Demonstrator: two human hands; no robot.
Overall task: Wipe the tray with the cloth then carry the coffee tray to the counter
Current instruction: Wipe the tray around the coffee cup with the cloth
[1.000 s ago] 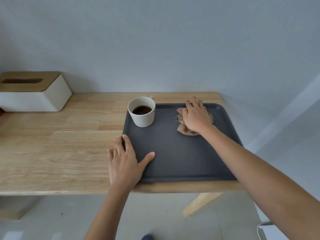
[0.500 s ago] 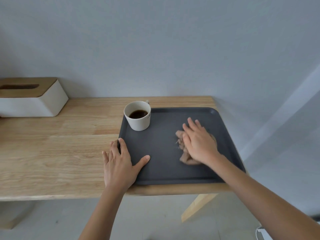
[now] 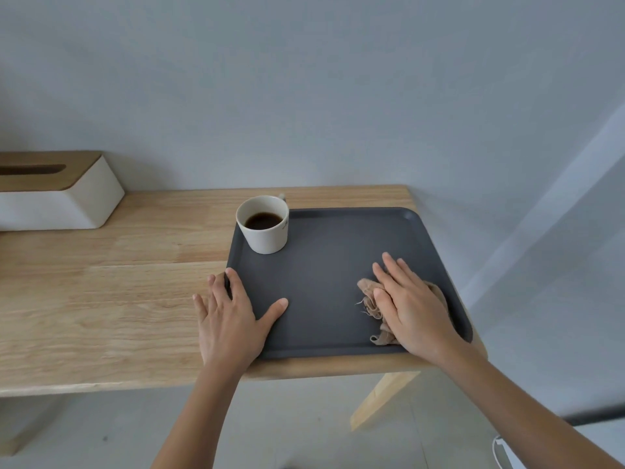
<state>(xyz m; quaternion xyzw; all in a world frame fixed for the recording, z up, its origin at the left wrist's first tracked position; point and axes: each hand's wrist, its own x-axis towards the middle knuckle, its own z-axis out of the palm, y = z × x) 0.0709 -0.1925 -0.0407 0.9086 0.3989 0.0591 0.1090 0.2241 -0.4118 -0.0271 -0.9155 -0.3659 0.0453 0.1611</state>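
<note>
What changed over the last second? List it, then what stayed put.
The right hand dragged the cloth from the tray's far right area toward its near right corner, pressing flat throughout. Nothing was grasped or released. The left hand stayed braced on the tray's near left edge; the coffee cup stayed in the far left corner.

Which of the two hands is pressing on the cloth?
The right hand, flat on the crumpled beige cloth at the tray's near right corner. The left hand only steadies the tray's left edge.
</note>
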